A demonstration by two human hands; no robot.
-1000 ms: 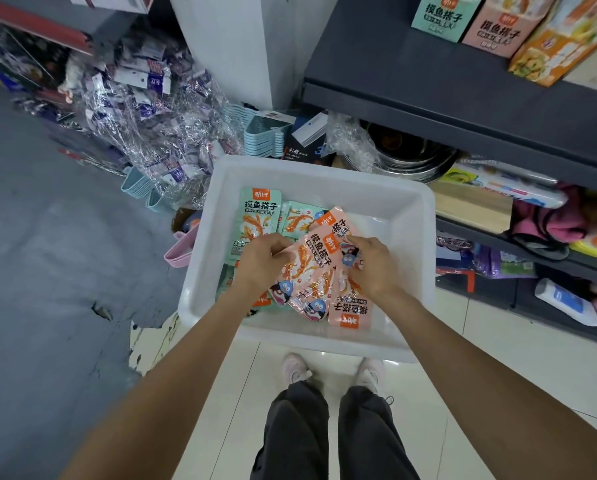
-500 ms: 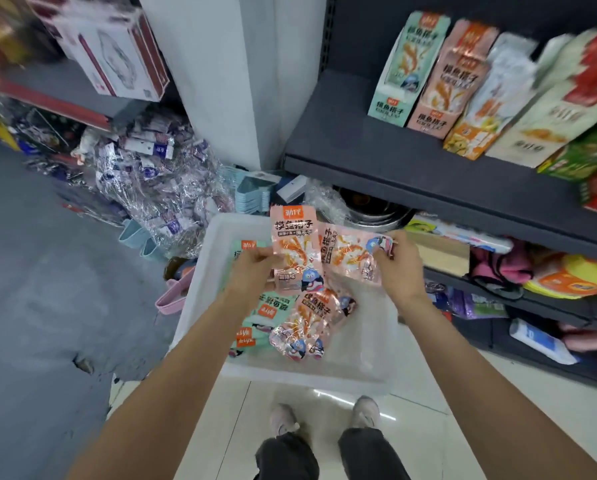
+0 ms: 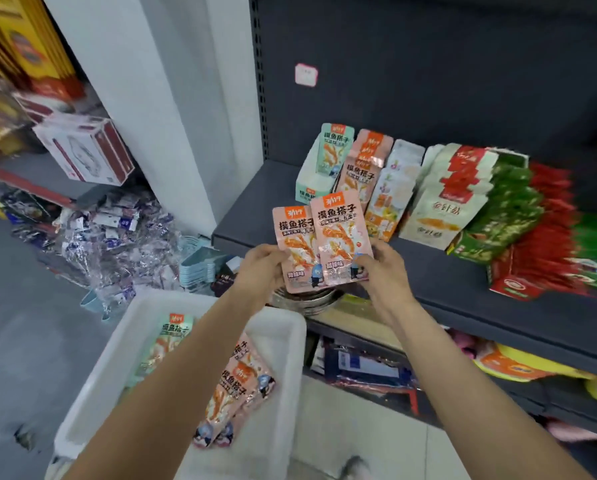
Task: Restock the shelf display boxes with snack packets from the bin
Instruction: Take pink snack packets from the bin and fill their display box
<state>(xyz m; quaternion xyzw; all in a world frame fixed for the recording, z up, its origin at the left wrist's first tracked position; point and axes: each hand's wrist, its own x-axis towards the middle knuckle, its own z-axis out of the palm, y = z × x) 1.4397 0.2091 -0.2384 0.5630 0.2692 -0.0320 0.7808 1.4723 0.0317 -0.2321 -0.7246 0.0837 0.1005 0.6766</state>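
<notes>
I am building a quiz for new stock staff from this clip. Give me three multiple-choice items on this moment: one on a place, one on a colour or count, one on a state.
1. Where does the white bin sit?
A. on the top shelf
B. on the floor, below the hands
C. on a trolley

2. What colour are the packets held up?
A. pink
B. blue
C. black

3. What are the two hands doing?
A. both hang idle
B. only one holds anything
C. each grips the held packets from its own side

Answers:
1 B: the bin is low in the view, under both forearms, with teal and pink packets left in it.
2 A: both raised packets are pink with orange tops, like the pink display box behind them.
3 C: the left hand and the right hand pinch the lower edges.
</notes>
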